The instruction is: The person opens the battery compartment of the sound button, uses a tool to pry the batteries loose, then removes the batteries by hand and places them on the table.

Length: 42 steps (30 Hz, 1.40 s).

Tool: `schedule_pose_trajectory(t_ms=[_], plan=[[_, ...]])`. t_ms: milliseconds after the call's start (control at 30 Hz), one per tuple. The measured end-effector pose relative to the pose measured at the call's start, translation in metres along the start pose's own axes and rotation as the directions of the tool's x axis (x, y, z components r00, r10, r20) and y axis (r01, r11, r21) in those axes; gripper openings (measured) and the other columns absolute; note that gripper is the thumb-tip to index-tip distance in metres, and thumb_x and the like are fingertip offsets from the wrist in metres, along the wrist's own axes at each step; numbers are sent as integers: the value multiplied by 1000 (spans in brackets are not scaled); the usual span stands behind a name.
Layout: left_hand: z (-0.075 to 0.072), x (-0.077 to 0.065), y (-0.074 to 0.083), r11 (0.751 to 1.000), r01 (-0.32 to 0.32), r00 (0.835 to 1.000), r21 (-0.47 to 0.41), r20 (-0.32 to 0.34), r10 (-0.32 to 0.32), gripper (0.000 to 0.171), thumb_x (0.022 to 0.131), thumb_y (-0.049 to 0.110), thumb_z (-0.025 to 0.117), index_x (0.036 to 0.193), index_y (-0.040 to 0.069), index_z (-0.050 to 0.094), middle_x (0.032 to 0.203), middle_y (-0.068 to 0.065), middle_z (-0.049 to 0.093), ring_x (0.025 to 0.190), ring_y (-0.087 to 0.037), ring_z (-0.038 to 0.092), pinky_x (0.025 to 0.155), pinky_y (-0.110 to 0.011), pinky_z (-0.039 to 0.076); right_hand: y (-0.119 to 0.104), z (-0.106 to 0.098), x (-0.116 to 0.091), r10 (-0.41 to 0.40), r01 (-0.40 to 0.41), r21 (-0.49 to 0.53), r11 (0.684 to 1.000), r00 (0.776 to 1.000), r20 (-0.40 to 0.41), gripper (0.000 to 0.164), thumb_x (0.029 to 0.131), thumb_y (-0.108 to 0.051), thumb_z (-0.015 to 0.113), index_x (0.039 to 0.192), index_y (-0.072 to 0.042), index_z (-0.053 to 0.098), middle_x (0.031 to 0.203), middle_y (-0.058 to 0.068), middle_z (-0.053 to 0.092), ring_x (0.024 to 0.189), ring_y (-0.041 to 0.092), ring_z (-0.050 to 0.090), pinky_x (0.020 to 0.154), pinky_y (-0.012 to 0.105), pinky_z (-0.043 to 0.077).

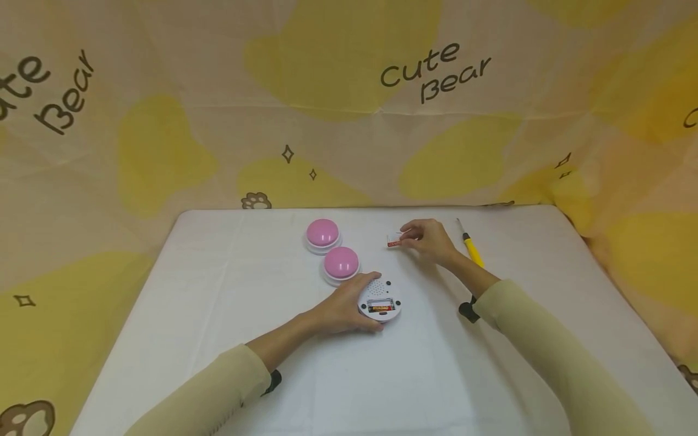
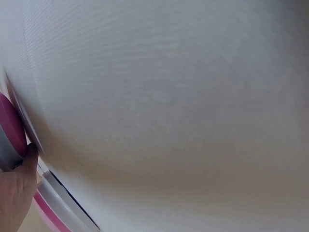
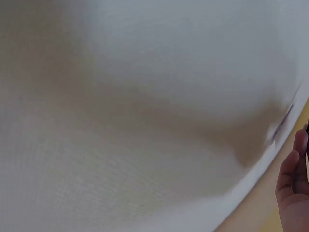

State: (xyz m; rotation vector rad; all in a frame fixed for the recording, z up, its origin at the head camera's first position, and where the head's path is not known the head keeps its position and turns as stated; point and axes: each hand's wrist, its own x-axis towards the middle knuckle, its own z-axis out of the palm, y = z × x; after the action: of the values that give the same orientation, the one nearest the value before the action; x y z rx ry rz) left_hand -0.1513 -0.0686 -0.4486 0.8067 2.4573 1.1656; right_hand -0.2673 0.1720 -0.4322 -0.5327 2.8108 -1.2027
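My left hand (image 1: 343,306) grips a round white push button (image 1: 376,289) turned underside up, fingers on its far side and thumb at the near edge. Its battery compartment (image 1: 380,304) is uncovered, and an orange-and-black battery (image 1: 381,309) lies in the near part. A pink edge shows below its white base (image 2: 63,200) in the left wrist view. Farther back on the right, my right hand (image 1: 428,240) pinches the right end of a small clear-and-red battery pack (image 1: 394,240). In the right wrist view only part of the right hand (image 3: 295,188) appears, at the edge.
Two pink-domed push buttons (image 1: 322,232) (image 1: 341,262) stand upright left of and behind the held one, the nearer close to the left hand. A yellow-handled screwdriver (image 1: 472,249) lies right of my right hand. A patterned cloth (image 1: 349,133) hangs behind the white table (image 1: 262,260).
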Motion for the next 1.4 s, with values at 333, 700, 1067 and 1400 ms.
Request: schedule_pose_trajectory(t_ms=[333, 700, 1067, 1400], plan=[[1, 0, -1, 1000, -16, 1000, -11, -5, 16, 99, 64, 38, 83, 143, 15, 29, 132, 4, 43, 111, -10, 42, 101, -35, 33, 7, 3, 1, 25, -25, -20, 999, 999, 40, 25, 81, 0, 68, 106, 0, 65, 92, 11, 69, 89, 24, 65, 85, 41, 46], [1, 0, 0, 1000, -22, 1000, -16, -12, 22, 98, 64, 35, 84, 143, 14, 29, 129, 3, 44, 108, -10, 43, 99, -34, 34, 7, 5, 1, 20, -13, -104, 995, 997, 71, 24, 81, 0, 67, 105, -2, 66, 92, 8, 68, 88, 23, 61, 84, 38, 48], [1, 0, 1, 1000, -22, 1000, 9, -9, 22, 98, 65, 37, 83, 143, 14, 29, 131, 4, 43, 110, -11, 43, 100, -35, 34, -11, 3, -13, -73, 77, -92, 993, 996, 43, 26, 80, -10, 71, 105, -2, 67, 95, 7, 68, 85, 19, 61, 75, 36, 49], [-1, 0, 1, 999, -35, 999, -26, -7, 35, 95, 65, 34, 83, 142, 19, 30, 123, 7, 45, 106, -9, 45, 94, -31, 39, -42, 13, -52, -225, 145, 267, 953, 927, 301, 28, 80, -12, 72, 106, -4, 65, 91, 1, 70, 82, 15, 63, 75, 34, 50]])
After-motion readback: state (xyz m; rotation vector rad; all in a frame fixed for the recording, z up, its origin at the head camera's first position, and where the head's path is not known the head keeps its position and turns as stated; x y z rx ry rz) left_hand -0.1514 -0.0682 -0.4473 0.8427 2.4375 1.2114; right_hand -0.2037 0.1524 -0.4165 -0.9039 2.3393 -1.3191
